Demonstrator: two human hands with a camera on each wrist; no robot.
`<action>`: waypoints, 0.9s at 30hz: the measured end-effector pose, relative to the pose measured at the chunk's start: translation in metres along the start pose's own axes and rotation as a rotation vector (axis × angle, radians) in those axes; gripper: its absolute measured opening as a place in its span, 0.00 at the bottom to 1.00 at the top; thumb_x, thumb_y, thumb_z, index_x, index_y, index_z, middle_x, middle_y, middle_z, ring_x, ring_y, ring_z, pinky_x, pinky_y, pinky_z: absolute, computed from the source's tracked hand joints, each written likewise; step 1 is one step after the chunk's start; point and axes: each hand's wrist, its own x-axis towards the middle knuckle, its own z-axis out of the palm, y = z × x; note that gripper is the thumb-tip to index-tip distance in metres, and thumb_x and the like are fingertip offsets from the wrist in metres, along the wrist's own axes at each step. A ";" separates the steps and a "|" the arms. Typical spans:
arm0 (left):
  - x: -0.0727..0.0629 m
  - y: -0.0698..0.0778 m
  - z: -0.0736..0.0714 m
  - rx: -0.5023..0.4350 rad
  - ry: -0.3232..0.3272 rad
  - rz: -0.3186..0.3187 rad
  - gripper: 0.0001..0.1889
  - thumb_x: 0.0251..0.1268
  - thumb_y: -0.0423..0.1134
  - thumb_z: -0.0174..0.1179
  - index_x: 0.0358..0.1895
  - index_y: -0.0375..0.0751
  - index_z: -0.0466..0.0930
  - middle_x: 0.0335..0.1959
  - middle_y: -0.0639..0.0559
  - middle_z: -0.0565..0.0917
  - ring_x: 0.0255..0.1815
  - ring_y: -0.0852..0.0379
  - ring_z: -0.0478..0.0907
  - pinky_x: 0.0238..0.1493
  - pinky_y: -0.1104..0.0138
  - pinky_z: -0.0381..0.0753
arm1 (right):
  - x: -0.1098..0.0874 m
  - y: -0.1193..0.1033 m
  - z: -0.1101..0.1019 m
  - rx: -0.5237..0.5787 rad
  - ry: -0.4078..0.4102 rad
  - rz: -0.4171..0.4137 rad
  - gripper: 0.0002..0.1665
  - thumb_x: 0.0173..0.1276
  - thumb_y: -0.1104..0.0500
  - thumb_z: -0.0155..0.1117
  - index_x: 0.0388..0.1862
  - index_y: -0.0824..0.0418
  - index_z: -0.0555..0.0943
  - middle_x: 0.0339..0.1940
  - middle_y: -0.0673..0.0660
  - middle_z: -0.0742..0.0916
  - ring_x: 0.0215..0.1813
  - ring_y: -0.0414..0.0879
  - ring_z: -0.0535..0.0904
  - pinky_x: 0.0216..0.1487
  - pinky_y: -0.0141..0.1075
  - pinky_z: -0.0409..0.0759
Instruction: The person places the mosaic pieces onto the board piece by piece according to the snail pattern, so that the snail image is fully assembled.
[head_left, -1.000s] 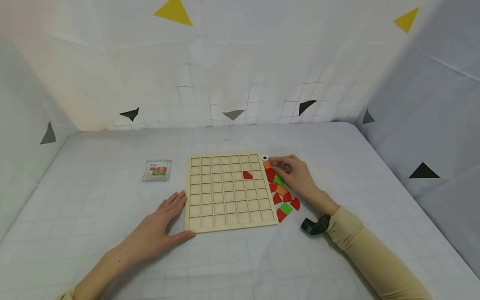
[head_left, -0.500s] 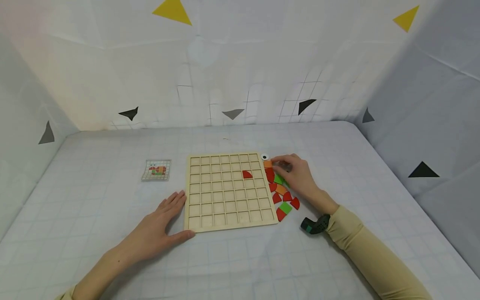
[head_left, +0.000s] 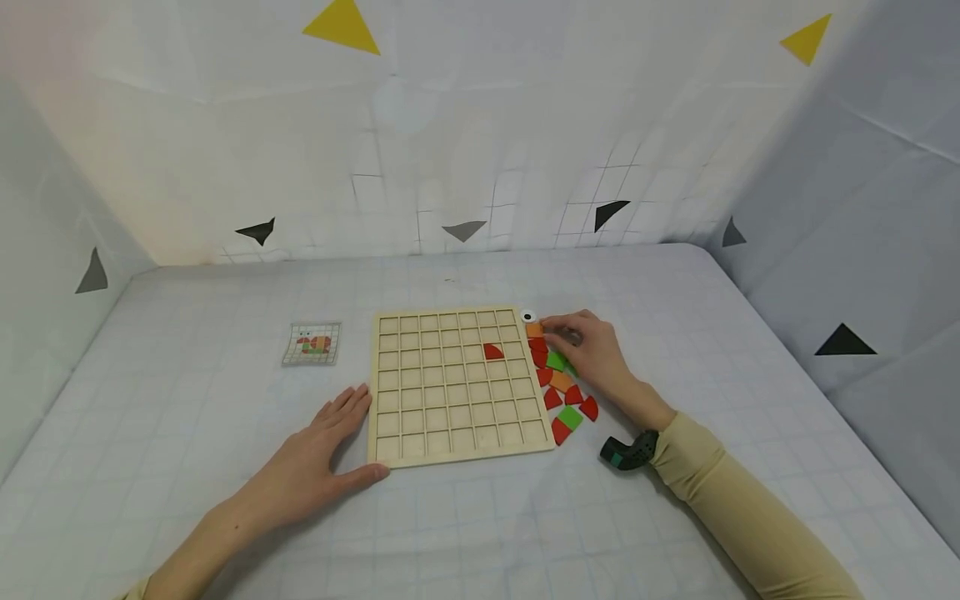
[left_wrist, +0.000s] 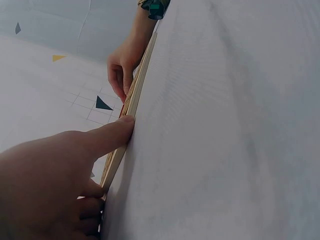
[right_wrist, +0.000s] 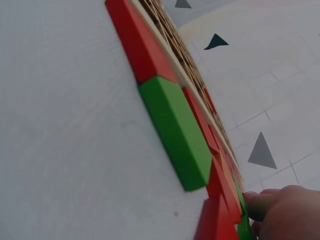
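My left hand (head_left: pixel 311 462) lies with straight fingers against the left edge of the wooden grid board (head_left: pixel 457 463). Its thumb rests at the board's front left corner, as the left wrist view also shows. One red quarter-circle tile (head_left: pixel 493 352) sits in a cell toward the board's upper right. Beyond the right edge, my right hand (head_left: pixel 596 346) has bent fingers, thumb and index fingertips right at an orange square tile (head_left: pixel 534 330). I cannot tell whether they pinch it. A white eye tile (head_left: pixel 528 317) lies just above. Red tiles lie below, near the thumb.
Several red, orange and green tiles, among them a green tile (head_left: pixel 571 417) and an orange tile (head_left: pixel 560 382), lie along the board's right side. A small picture card (head_left: pixel 312 343) lies left of the board. The cloth-covered table (head_left: pixel 465 533) meets fabric walls at the back and sides.
The right hand stays by the orange and red tiles; its fingers have shifted only slightly. The left hand and the board keep their places.
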 end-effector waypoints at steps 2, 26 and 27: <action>-0.001 0.000 0.000 0.001 -0.001 -0.003 0.52 0.59 0.72 0.58 0.79 0.42 0.56 0.81 0.50 0.55 0.82 0.42 0.49 0.74 0.39 0.58 | 0.000 0.000 0.000 -0.004 0.003 0.001 0.15 0.67 0.60 0.71 0.52 0.58 0.87 0.43 0.54 0.89 0.47 0.47 0.79 0.47 0.43 0.81; 0.000 -0.001 0.001 -0.003 0.007 0.011 0.52 0.60 0.73 0.57 0.79 0.41 0.56 0.81 0.49 0.55 0.82 0.43 0.49 0.74 0.40 0.57 | 0.001 -0.005 0.000 -0.046 0.063 -0.016 0.15 0.64 0.61 0.73 0.50 0.62 0.86 0.44 0.59 0.89 0.48 0.53 0.80 0.46 0.49 0.80; 0.000 -0.001 0.000 -0.003 0.008 0.012 0.52 0.59 0.73 0.58 0.79 0.41 0.56 0.81 0.49 0.55 0.82 0.43 0.49 0.75 0.41 0.57 | 0.001 -0.005 0.001 -0.043 0.065 -0.019 0.15 0.64 0.61 0.73 0.50 0.61 0.87 0.43 0.59 0.89 0.48 0.53 0.80 0.45 0.48 0.80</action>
